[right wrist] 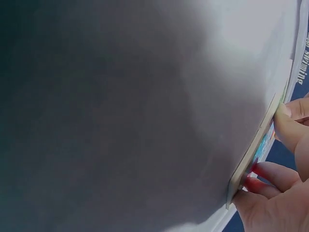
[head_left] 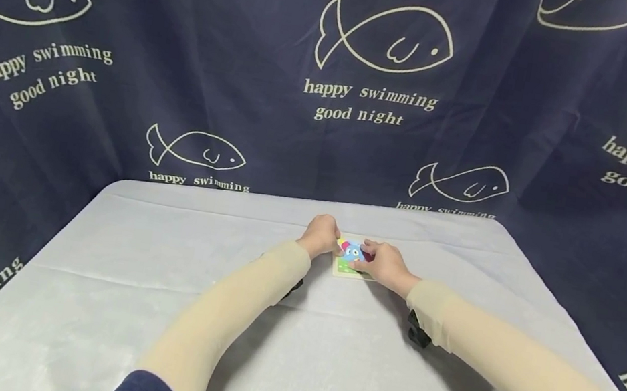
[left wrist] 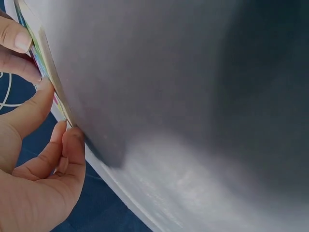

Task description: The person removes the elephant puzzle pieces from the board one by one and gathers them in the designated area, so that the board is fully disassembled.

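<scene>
A small wooden puzzle board [head_left: 345,275] with a pale rim lies on the table, showing a blue cartoon figure [head_left: 352,253] with big eyes above green. My left hand [head_left: 320,235] grips its left side; in the left wrist view, the thumb meets the face and the fingertips reach the board's corner. From the right, my right hand [head_left: 389,267] holds the blue picture piece, thumb at the near side and fingers at the far side. The right wrist view shows the board [right wrist: 253,150] edge-on, so its face is mostly hidden. My right fingers cover part of the picture.
A pale grey cloth covers the table [head_left: 290,354]. Dark blue curtains [head_left: 278,109] printed with fish and lettering hang behind it and at both sides. The board lies toward the table's far edge. A dark device [head_left: 418,331] sits under the right wrist.
</scene>
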Tool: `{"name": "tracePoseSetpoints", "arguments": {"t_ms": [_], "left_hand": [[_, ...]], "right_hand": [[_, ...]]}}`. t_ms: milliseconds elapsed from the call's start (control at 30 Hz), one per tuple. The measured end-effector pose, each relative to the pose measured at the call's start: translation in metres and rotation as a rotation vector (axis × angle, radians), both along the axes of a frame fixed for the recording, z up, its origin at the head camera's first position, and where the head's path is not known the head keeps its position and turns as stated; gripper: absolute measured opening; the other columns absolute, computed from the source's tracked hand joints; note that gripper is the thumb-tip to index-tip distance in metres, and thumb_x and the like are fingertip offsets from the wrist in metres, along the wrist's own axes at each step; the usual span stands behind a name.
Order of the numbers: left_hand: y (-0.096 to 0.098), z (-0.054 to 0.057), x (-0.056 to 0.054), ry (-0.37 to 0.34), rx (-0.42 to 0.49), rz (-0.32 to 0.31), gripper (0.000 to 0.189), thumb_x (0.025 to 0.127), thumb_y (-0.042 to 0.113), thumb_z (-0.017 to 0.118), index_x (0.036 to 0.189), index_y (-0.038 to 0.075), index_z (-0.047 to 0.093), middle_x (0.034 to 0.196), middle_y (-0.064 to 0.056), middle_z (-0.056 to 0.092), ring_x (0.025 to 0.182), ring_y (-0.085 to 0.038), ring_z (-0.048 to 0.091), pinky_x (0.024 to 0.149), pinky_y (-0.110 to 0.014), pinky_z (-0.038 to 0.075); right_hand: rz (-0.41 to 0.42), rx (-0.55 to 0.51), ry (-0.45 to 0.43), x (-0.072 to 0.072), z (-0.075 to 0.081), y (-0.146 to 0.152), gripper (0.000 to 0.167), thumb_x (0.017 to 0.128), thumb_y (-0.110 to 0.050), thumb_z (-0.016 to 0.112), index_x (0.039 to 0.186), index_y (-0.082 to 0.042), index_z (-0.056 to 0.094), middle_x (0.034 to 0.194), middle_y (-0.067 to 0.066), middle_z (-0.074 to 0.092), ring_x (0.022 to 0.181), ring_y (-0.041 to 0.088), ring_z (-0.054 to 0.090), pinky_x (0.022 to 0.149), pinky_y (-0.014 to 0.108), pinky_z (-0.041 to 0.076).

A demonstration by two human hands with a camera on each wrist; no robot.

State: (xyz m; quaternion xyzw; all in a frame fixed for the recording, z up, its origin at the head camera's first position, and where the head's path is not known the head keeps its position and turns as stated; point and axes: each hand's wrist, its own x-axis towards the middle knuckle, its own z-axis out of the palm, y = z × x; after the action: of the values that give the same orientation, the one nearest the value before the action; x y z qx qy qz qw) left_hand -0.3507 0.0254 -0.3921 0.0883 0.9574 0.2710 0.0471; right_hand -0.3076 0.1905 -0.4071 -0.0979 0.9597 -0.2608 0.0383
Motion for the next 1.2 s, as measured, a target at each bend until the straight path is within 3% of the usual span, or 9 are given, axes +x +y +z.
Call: {"name": "tracePoseSetpoints", "arguments": {"t_ms": [267, 433, 633, 800, 867, 1200], "left_hand": [[0.0013, -0.0006, 0.0005, -0.012, 0.022, 0.009, 0.033, 0.08, 0.011, 0.089, 0.106, 0.0, 0.073, 0.113, -0.01, 0.072, 0.107, -0.024, 0.064, 0.102, -0.033, 0.055], [0.0029, 0.0004, 0.0017, -0.044, 0.09, 0.058, 0.027, 0.082, 0.007, 0.085, 0.107, 0.002, 0.075, 0.114, -0.009, 0.073, 0.109, -0.022, 0.065, 0.101, -0.03, 0.056], [0.0048, 0.0034, 0.0011, -0.027, 0.173, 0.123, 0.015, 0.087, 0.003, 0.08, 0.102, 0.003, 0.078, 0.11, -0.01, 0.076, 0.109, -0.024, 0.067, 0.096, -0.029, 0.059], [0.0052, 0.0024, -0.0005, -0.044, 0.21, 0.147, 0.012, 0.086, -0.001, 0.078, 0.097, 0.004, 0.076, 0.106, -0.01, 0.074, 0.103, -0.023, 0.066, 0.093, -0.03, 0.059], [0.0048, 0.0029, -0.0003, -0.04, 0.227, 0.152, 0.01, 0.085, -0.002, 0.078, 0.09, 0.005, 0.074, 0.098, -0.008, 0.073, 0.095, -0.021, 0.065, 0.085, -0.027, 0.058], [0.0033, 0.0071, 0.0022, -0.06, 0.295, 0.207, 0.011, 0.087, 0.001, 0.077, 0.097, 0.005, 0.075, 0.106, -0.01, 0.074, 0.1, -0.022, 0.067, 0.091, -0.029, 0.059]], "right_hand": [[0.004, -0.014, -0.002, 0.0007, 0.0005, 0.0015, 0.06, 0.094, -0.024, 0.077, 0.138, 0.01, 0.057, 0.154, 0.025, 0.049, 0.145, 0.048, 0.043, 0.122, 0.057, 0.035], [0.001, -0.014, -0.01, 0.0014, 0.0005, 0.0018, 0.06, 0.093, -0.024, 0.078, 0.138, 0.01, 0.057, 0.154, 0.025, 0.048, 0.143, 0.048, 0.044, 0.122, 0.058, 0.037], [-0.006, -0.016, -0.01, 0.0018, 0.0022, 0.0014, 0.06, 0.093, -0.024, 0.078, 0.138, 0.01, 0.057, 0.154, 0.025, 0.048, 0.144, 0.048, 0.042, 0.123, 0.057, 0.035], [-0.004, -0.02, -0.009, 0.0013, 0.0005, 0.0002, 0.059, 0.093, -0.023, 0.078, 0.138, 0.01, 0.058, 0.154, 0.024, 0.049, 0.143, 0.047, 0.045, 0.122, 0.056, 0.037], [-0.005, -0.025, -0.005, 0.001, 0.0004, 0.0, 0.058, 0.093, -0.022, 0.078, 0.138, 0.01, 0.058, 0.154, 0.024, 0.049, 0.142, 0.047, 0.047, 0.121, 0.055, 0.038], [-0.008, -0.022, -0.002, -0.0009, 0.0001, 0.0004, 0.059, 0.093, -0.023, 0.078, 0.138, 0.009, 0.057, 0.155, 0.023, 0.048, 0.143, 0.047, 0.045, 0.122, 0.056, 0.036]]}}
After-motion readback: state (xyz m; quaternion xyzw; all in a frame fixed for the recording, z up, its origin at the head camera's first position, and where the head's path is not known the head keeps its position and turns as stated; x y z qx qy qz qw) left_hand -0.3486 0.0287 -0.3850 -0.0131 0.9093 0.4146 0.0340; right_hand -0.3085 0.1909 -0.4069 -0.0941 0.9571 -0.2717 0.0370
